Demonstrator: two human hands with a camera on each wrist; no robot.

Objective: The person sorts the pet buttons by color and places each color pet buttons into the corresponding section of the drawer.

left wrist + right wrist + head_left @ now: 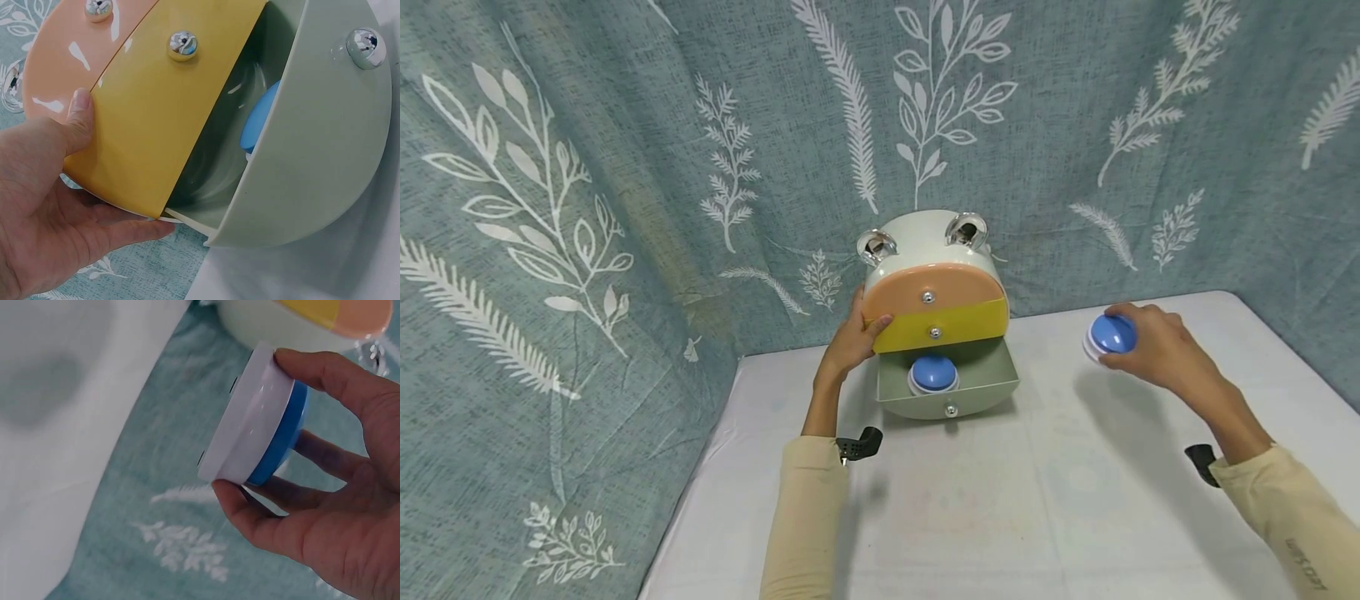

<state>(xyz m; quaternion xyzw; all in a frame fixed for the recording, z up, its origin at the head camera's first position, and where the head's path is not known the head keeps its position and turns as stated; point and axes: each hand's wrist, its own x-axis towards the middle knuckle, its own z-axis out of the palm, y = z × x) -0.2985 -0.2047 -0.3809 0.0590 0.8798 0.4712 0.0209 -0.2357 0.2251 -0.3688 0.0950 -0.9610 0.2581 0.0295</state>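
A small drawer box (917, 242) with silver ear-like rings stands on the table, with an orange, a yellow and a green drawer front. The green bottom drawer (977, 400) is pulled out. Inside it lies a round push button (933, 374) with a blue dome and white base. My left hand (852, 337) grips the box's left side, its thumb on the yellow drawer front (156, 119) and its fingers along the side. Off to the right, above the table, my right hand (1165, 348) holds a second blue-and-white push button (262, 425) by its rim between thumb and fingers.
A white cloth covers the table (955, 517). Behind and to the left hangs a blue-green curtain (775, 167) with white leaf prints, close behind the box. Dark wrist camera mounts (861, 444) show at both sleeves.
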